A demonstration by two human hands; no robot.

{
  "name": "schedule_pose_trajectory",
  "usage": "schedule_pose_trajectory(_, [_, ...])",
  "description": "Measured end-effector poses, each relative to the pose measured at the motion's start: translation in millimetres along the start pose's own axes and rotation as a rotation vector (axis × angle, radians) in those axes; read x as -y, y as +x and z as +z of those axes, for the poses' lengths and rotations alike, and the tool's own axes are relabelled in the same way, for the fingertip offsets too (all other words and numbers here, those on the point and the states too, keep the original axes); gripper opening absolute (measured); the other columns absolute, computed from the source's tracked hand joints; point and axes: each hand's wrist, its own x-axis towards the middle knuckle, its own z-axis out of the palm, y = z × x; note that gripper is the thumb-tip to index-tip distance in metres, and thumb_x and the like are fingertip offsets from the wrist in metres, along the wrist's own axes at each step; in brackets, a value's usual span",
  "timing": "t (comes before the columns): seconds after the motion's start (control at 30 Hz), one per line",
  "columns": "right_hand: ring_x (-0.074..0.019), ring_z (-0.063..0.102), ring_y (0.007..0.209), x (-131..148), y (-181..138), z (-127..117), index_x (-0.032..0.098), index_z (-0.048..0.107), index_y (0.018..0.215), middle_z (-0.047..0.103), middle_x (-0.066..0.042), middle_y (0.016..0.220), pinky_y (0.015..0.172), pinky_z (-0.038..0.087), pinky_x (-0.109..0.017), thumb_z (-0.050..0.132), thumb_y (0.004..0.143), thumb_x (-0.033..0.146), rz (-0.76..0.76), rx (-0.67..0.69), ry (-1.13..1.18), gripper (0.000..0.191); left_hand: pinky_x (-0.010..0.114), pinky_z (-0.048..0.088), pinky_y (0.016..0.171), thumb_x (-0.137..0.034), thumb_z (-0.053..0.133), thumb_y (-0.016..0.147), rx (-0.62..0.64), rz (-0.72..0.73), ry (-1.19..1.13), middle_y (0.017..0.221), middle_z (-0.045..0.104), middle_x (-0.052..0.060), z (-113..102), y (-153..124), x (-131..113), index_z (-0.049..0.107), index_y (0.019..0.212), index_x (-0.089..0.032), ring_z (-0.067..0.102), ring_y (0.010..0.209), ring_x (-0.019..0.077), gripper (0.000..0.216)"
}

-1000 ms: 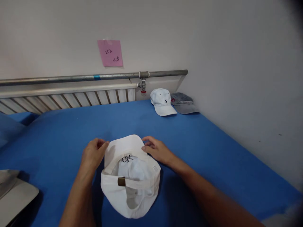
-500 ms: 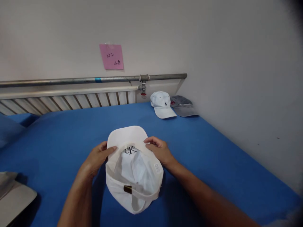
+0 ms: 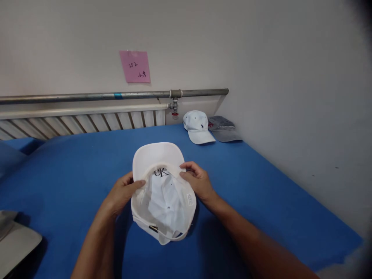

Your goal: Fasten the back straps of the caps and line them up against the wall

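Observation:
A white baseball cap (image 3: pixel 167 197) is held between my two hands, its hollow inside facing me and its brim pointing away. Dark "CK" lettering shows inside near the brim, a small label sits on the right inner band, and a dark buckle is on the back strap. My left hand (image 3: pixel 124 192) pinches the left side where brim meets crown, thumb on top. On the opposite side, my right hand (image 3: pixel 199 182) grips the cap's edge between thumb and fingers. Some fingertips are hidden behind the cap.
On the blue-covered surface (image 3: pixel 87 166), a white cap with a small dark emblem (image 3: pixel 199 126) and a grey cap (image 3: pixel 225 130) lie at the back right. A pale cap-like item (image 3: pixel 20 244) is cut off at lower left. Behind runs a radiator (image 3: pixel 110 120) with a pipe.
The cap has tilted so its brim rises and its inside opens more toward me; the back strap has swung up. Both hands keep their hold. The camera view shifted slightly.

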Motion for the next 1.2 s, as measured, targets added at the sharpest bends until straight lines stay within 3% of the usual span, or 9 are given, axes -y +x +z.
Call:
schedule_pose_trajectory(0.17, [-0.0098,0.037,0.05,-1.9,-0.4,-0.2,0.023,0.057,0.101,0.043,0.008,0.056,0.049,0.029,-0.023,0.065,0.064,0.026,0.037,0.121,0.051,0.038,0.028,0.047,0.052,-0.034,0.082,0.058,-0.066,0.043,0.029,0.073,0.071,0.004,0.1,1.0,0.7,0.071,0.089,-0.016,0.062,0.056,0.0184,0.038])
schedule_pose_trajectory(0.33, [-0.01,0.032,0.051,1.6,-3.7,0.6,0.023,0.06,0.098,0.038,0.008,0.056,0.05,0.027,-0.024,0.058,0.065,0.021,-0.053,0.071,-0.077,0.032,0.029,0.048,0.053,-0.035,0.082,0.058,-0.061,0.033,0.044,0.075,0.071,0.005,-0.5,-0.1,-0.4,0.071,0.09,-0.016,0.061,0.058,0.0192,0.039])
schedule_pose_trajectory(0.7, [-0.0157,0.052,0.074,9.5,-4.4,-2.6,0.022,0.064,0.086,0.059,-0.002,0.083,0.072,0.044,-0.03,0.059,0.072,0.023,-0.295,-0.039,-0.317,0.015,0.027,0.045,0.052,-0.033,0.081,0.058,-0.117,0.059,0.038,0.069,0.068,0.001,-0.5,0.1,-1.3,0.07,0.087,-0.016,0.059,0.055,0.0173,0.036])
schedule_pose_trajectory(0.77, [-0.0153,0.052,0.072,9.3,-5.0,-2.9,0.023,0.064,0.088,0.059,-0.001,0.079,0.071,0.044,-0.03,0.06,0.072,0.024,-0.271,-0.023,-0.303,0.016,0.028,0.045,0.052,-0.031,0.081,0.057,-0.115,0.05,0.04,0.068,0.068,0.001,1.4,-0.5,-2.4,0.071,0.086,-0.017,0.059,0.054,0.0177,0.034])
schedule_pose_trajectory(0.93, [-0.0135,0.052,0.068,4.9,-6.6,-0.7,0.024,0.064,0.1,0.063,0.001,0.083,0.065,0.042,-0.028,0.06,0.072,0.021,-0.146,0.191,-0.314,0.029,0.028,0.045,0.05,-0.028,0.078,0.061,-0.093,0.063,0.087,0.07,0.069,0.002,3.4,0.1,-0.9,0.071,0.084,-0.019,0.059,0.055,0.018,0.026])
schedule_pose_trajectory(1.1, [-0.0118,0.048,0.065,1.7,-3.2,-1.3,0.022,0.067,0.089,0.061,-0.001,0.088,0.064,0.039,-0.027,0.056,0.069,0.014,-0.261,0.093,-0.418,0.024,0.028,0.047,0.053,-0.032,0.078,0.061,-0.069,0.059,0.092,0.076,0.07,0.004,4.3,-0.7,-1.6,0.07,0.091,-0.018,0.06,0.058,0.0184,0.033])
schedule_pose_trajectory(1.2, [-0.0109,0.041,0.057,-0.7,0.5,-2.9,0.021,0.065,0.086,0.054,0.002,0.071,0.056,0.035,-0.026,0.056,0.069,0.018,-0.153,0.073,-0.331,0.02,0.027,0.045,0.053,-0.036,0.075,0.066,-0.098,0.127,0.161,0.076,0.069,0.005,3.9,-1.6,-4.3,0.069,0.089,-0.018,0.06,0.061,0.0187,0.03])
